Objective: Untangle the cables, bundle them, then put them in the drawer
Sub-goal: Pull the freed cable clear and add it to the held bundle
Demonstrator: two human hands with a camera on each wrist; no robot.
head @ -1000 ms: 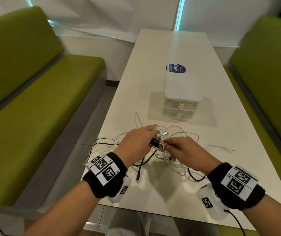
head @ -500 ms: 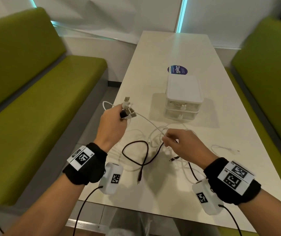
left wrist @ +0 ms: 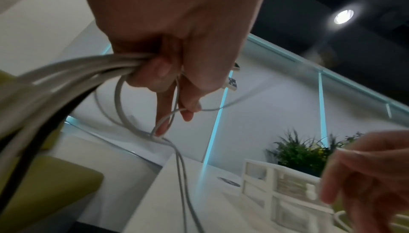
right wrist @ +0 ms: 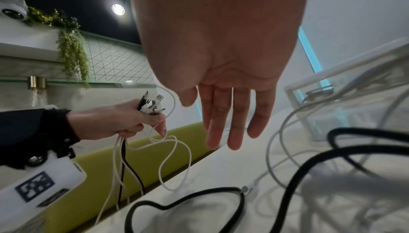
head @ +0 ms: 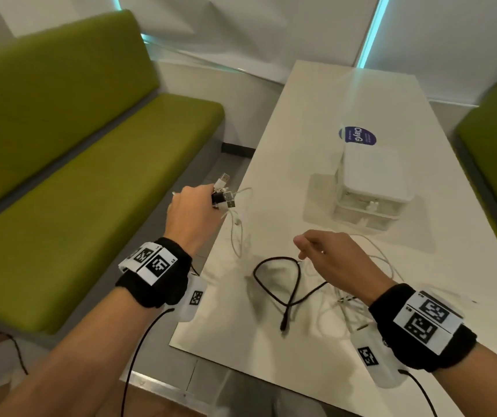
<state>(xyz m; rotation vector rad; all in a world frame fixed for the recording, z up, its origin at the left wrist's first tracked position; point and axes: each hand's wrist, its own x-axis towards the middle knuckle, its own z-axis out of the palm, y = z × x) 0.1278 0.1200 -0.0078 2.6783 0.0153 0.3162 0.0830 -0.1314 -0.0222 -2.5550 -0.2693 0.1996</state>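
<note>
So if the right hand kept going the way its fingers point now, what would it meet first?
Probably the white cables hanging from the left hand. The right hand is open, its fingers pointing left across the table edge toward them. Depth is unclear, so it might pass just beside them.

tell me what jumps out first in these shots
The left hand grips a bunch of cable plugs, raised past the table's left edge. A black cable loops among white ones on the table under the open right hand. Behind stands a white drawer box.
</note>
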